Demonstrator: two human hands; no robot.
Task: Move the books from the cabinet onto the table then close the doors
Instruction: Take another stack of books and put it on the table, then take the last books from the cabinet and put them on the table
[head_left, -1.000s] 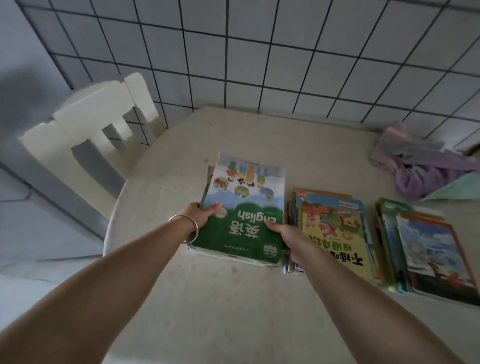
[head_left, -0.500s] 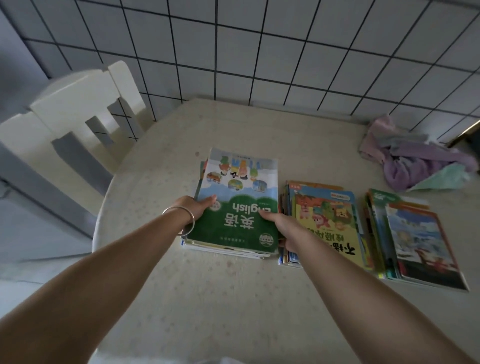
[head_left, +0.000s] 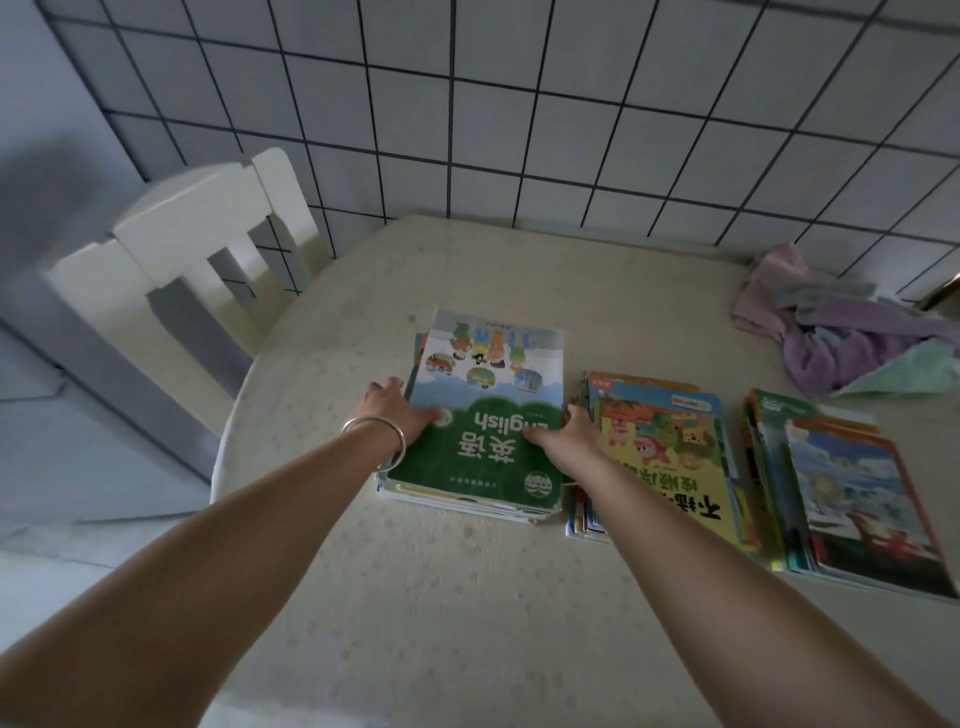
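A stack of books topped by a green English textbook (head_left: 483, 452) lies on the pale round table (head_left: 467, 597). My left hand (head_left: 397, 410), with a silver bangle on the wrist, holds the stack's left edge, thumb on the cover. My right hand (head_left: 569, 441) holds the right edge, thumb on the cover and fingers down between this stack and the one beside it. To the right lie a second stack with a yellow cartoon cover (head_left: 670, 452) and a third stack with a snowy picture cover (head_left: 852, 499). The cabinet is out of view.
A white wooden chair (head_left: 197, 234) stands at the table's left. A crumpled purple and green cloth (head_left: 841, 343) lies at the back right. A tiled wall (head_left: 519, 130) runs right behind the table.
The green-topped stack has settled flat on the table beside the second stack. My left fingers have slid further up its left edge. Both hands keep hold.
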